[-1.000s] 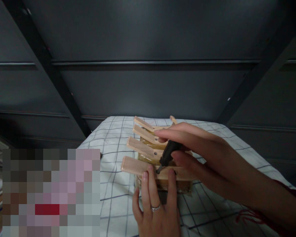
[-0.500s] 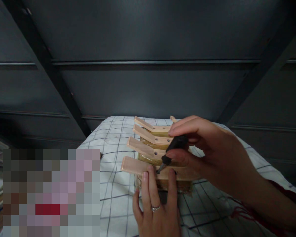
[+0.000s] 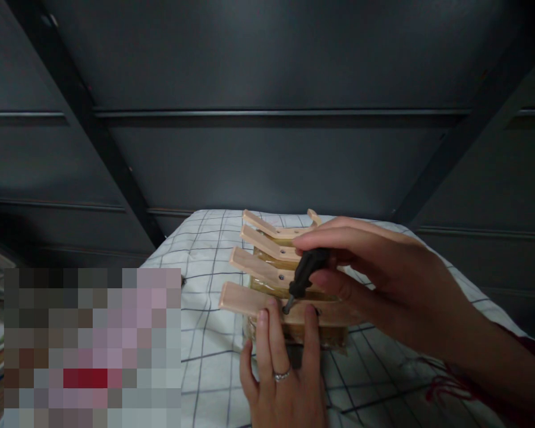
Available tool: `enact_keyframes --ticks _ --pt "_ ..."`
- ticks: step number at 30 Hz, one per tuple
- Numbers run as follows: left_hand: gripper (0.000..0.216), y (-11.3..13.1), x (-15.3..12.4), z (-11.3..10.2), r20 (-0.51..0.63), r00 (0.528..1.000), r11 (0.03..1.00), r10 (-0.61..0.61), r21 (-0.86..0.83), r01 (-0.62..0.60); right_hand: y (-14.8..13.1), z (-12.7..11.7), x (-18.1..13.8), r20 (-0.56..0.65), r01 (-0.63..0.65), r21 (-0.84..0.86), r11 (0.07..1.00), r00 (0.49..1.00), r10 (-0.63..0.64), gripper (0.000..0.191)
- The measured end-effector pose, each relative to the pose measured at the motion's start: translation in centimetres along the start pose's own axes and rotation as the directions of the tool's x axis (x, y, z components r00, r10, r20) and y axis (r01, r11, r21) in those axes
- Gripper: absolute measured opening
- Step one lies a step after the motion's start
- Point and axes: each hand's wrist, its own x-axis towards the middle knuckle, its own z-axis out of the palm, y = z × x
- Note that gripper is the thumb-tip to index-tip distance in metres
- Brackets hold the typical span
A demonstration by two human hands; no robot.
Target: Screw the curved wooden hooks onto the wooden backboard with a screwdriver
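Screwdriver was found in the right hand, its dark handle grasped between thumb and fingers, the handle leaning to the right and the tip set at a dark round spot on the nearest wooden bar. Whether that spot was a screw head or a bare hole could not be told. The left hand was palm down, its fingers stretched out, grasping nothing, with the fingertips resting on the bar to either side of the tip; the left thumb could not be made out. The bar lay across a yellowish block on checked cloth, in front of similar bars carrying dark fasteners. In this inspector's judgement, sound practice here called for bringing the shaft square to the bar, since the lean appeared likely to let the tip slip. Steady downward pressure in line with the shaft, with short, even turns, would have served best. The spread fingers seemed well placed to check twisting, though they sat close enough to the tip to be at risk from a slip. The cloth looked soft, so firm bracing of the block appeared advisable.
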Motion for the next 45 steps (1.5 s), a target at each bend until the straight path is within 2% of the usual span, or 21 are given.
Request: enact_keyframes --ticks 3,8,11,16,22,25,30,34,39,45 --pt "0.062 0.0 0.0 0.0 0.003 1.000 1.000 -0.006 0.002 0.006 -0.2 0.0 0.0 -0.030 -0.078 0.023 0.997 0.996 0.079 0.009" --pt "0.061 0.1 -0.1 0.1 0.005 1.000 1.000 -0.014 -0.012 0.015 -0.3 0.8 -0.2 -0.117 -0.206 0.197 0.958 0.966 0.232 0.019" --pt "0.062 0.0 -0.1 0.1 0.002 1.000 1.000 -0.016 -0.008 0.016 -0.2 1.2 0.0 -0.119 -0.243 0.280 0.929 0.951 0.284 0.018" --pt "0.061 0.0 -0.1 0.1 0.014 1.000 1.000 -0.017 -0.010 0.018 0.0 1.0 0.1 -0.059 -0.268 0.400 0.876 0.947 0.316 0.021" --pt "0.055 0.2 -0.2 0.3 -0.021 0.999 0.999 -0.038 -0.027 0.038 -0.2 0.5 -0.1 0.143 -0.329 0.511 0.794 0.943 0.299 0.017" --pt "0.053 0.4 -0.2 0.4 -0.038 0.998 0.997 -0.058 -0.043 0.056 -0.2 0.4 0.0 0.165 -0.326 0.514 0.794 0.945 0.282 0.020" --pt "0.058 0.4 -0.3 0.5 -0.057 0.996 0.996 -0.073 -0.058 0.070 -0.2 0.3 0.0 0.180 -0.373 0.504 0.779 0.927 0.328 0.018" --pt "0.059 0.3 -0.3 0.5 -0.041 0.998 0.998 -0.054 -0.044 0.052 -0.2 0.5 -0.1 0.117 -0.353 0.495 0.794 0.932 0.342 0.021" --pt "0.061 0.3 -0.2 0.4 -0.031 0.998 0.999 -0.047 -0.022 0.046 -0.1 0.7 0.0 -0.005 -0.238 0.453 0.859 0.963 0.270 0.019" --pt "0.061 0.3 -0.2 0.4 -0.045 0.998 0.998 -0.054 -0.030 0.053 -0.2 0.4 0.2 0.016 -0.298 0.434 0.850 0.946 0.324 0.022"
